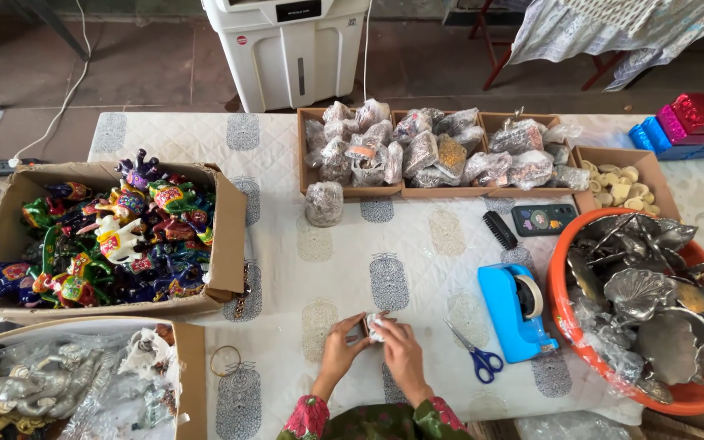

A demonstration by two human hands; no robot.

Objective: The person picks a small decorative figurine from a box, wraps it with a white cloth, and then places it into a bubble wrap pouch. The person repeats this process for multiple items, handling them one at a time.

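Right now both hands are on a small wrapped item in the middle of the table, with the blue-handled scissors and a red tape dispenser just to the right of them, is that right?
Not quite: the tape dispenser is blue, not red, as the head view shows. The rest holds: the left hand and right hand are on the small wrapped item, with the blue-handled scissors just right of them.

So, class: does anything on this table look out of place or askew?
One plastic-wrapped bundle stands alone on the tablecloth, outside the cardboard trays that hold the other bundles. Nothing looks spilled or broken.

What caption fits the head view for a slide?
Both hands hold a small white-wrapped item beside blue scissors and a tape dispenser.
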